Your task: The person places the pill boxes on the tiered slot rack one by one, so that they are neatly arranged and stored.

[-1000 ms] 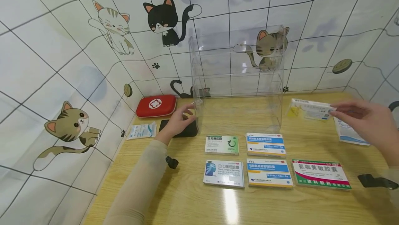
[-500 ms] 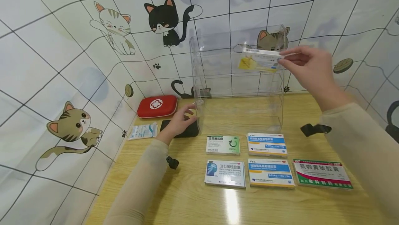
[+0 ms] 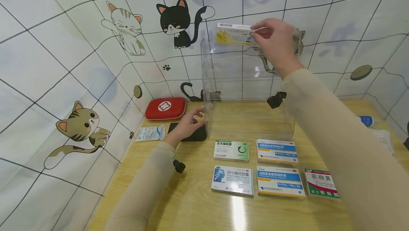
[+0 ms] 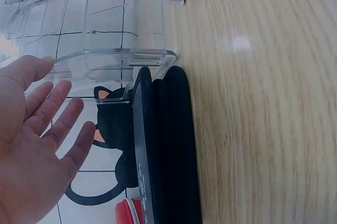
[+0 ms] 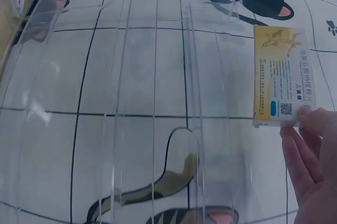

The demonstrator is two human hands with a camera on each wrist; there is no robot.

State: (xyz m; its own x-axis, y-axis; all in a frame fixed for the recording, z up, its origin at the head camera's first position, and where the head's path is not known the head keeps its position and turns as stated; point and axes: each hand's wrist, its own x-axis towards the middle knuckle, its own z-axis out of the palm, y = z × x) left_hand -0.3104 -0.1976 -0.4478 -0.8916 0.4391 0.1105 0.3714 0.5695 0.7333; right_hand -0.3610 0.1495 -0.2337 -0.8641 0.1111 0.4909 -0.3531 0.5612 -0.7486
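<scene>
My right hand pinches a yellow-and-white medicine box by its right end and holds it level above the top left of a clear acrylic tiered rack. In the right wrist view the box hangs beside the rack's clear walls, with my fingertips on its end. My left hand lies open with straight fingers at the rack's lower left corner, over a black pouch. The left wrist view shows that palm beside the rack's edge and the pouch.
Several medicine boxes lie flat in two rows on the wooden table in front of the rack, among them a green-and-white one. A red first-aid case and a small sachet sit at the left by the cat-patterned wall.
My right hand has carried the yellow-and-white box from the table's right side up and leftward to above the rack's top. My left hand has stayed at the rack's corner.
</scene>
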